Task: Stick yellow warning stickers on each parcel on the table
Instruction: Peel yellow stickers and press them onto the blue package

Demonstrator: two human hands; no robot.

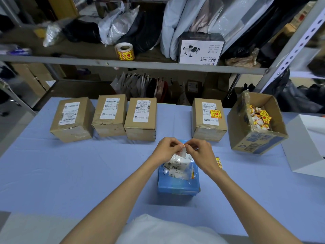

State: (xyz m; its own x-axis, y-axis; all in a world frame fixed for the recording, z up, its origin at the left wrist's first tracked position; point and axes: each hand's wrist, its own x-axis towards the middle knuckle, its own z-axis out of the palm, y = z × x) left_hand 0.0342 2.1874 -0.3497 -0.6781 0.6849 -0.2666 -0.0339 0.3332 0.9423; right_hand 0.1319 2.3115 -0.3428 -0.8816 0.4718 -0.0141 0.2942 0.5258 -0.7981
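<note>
My left hand (168, 147) and my right hand (197, 150) meet above a blue parcel (178, 180) and both pinch a small yellow sticker (184, 146) with white backing paper hanging below it. Three brown parcels (73, 118) (110, 115) (141, 118) stand in a row at the far left with white labels only. A fourth brown parcel (208, 118) at the right carries a yellow warning sticker (215, 114) beside its label. Another yellow sticker (219, 162) lies on the table by my right wrist.
An open carton (258, 138) at the far right holds several crumpled yellow and white scraps. A white box (306, 147) stands at the right edge. A sticker roll (124, 51) and a scanner box (200, 48) sit on the shelf behind the blue table (70, 173).
</note>
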